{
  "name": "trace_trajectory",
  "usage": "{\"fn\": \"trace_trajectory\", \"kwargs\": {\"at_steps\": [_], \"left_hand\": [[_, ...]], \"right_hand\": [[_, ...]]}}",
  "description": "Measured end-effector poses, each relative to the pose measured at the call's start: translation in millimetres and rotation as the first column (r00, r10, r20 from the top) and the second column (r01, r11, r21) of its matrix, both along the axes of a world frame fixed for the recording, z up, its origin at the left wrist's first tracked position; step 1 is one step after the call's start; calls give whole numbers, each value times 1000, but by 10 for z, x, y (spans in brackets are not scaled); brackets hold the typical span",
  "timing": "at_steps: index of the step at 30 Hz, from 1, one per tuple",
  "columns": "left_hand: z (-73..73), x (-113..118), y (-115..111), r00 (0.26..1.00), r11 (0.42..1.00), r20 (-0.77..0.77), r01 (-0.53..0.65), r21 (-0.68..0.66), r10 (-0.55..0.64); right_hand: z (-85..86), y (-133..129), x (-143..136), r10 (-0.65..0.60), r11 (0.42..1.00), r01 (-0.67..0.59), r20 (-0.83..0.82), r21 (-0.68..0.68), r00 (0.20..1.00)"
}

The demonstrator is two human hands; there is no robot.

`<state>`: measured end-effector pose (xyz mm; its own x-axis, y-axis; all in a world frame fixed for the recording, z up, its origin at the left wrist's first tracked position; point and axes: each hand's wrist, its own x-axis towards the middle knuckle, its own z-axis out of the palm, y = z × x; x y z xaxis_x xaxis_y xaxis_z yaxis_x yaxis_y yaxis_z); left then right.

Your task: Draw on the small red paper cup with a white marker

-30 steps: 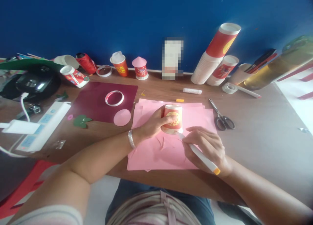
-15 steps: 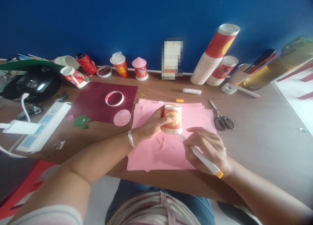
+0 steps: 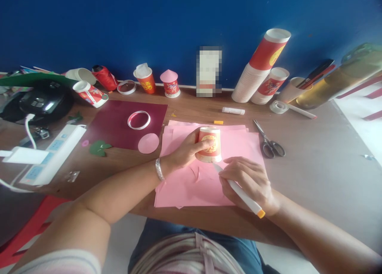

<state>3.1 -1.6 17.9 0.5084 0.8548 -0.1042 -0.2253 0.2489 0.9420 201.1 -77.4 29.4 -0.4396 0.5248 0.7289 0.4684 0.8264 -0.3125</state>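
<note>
A: Where is the red cup (image 3: pixel 205 154)?

B: Over the stack of pink sheets (image 3: pixel 185 192), near the middle of the front edge of the desk (image 3: pixel 191 109), wider rim downward.

A: And the fingers?

B: The left hand (image 3: pixel 188 150) wraps the cup from its left, thumb across the yellow print. The right hand (image 3: pixel 249 182) pinches a white marker (image 3: pixel 245 197) between its fingers, tip right by the cup's lower rim; I cannot tell whether the 2 touch.

A: What lies around them?

B: 1 pair of scissors (image 3: pixel 269 142) just right of the sheets, and 1 white tube (image 3: pixel 233 111) beyond them. To the left, 1 white ring (image 3: pixel 139 128) rests on a dark red sheet (image 3: pixel 116 125), with 1 pink disc (image 3: pixel 148 143) partly over that sheet's front edge.

A: Along the back edge?

B: 1 small cup with a pink cone (image 3: pixel 170 85) near the middle, and a tall stack of cups (image 3: pixel 250 83) farther right.
</note>
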Motion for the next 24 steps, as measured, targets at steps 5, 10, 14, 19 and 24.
{"fn": "trace_trajectory", "kwargs": {"at_steps": [5, 10, 14, 19, 24], "left_hand": [[14, 2, -9, 1000, 1000, -5, 2, -23, -2], [-15, 6, -4, 1000, 997, 23, 22, -74, -20], [-32, 10, 3, 1000, 998, 20, 17, -64, -16], [-57, 14, 12, 1000, 999, 15, 26, -39, -25], [-51, 17, 10, 1000, 999, -15, 10, -39, -11]], "right_hand": [[9, 7, -5, 0, 1000, 0, 1, 10, 1000], [30, 22, -15, 0, 1000, 0, 1, 10, 1000], [43, 35, -22, -7, 1000, 7, 8, 8, 1000], [37, 38, -20, -13, 1000, 12, 23, 12, 1000], [11, 35, -7, -6, 1000, 5, 30, 21, 1000]]}}
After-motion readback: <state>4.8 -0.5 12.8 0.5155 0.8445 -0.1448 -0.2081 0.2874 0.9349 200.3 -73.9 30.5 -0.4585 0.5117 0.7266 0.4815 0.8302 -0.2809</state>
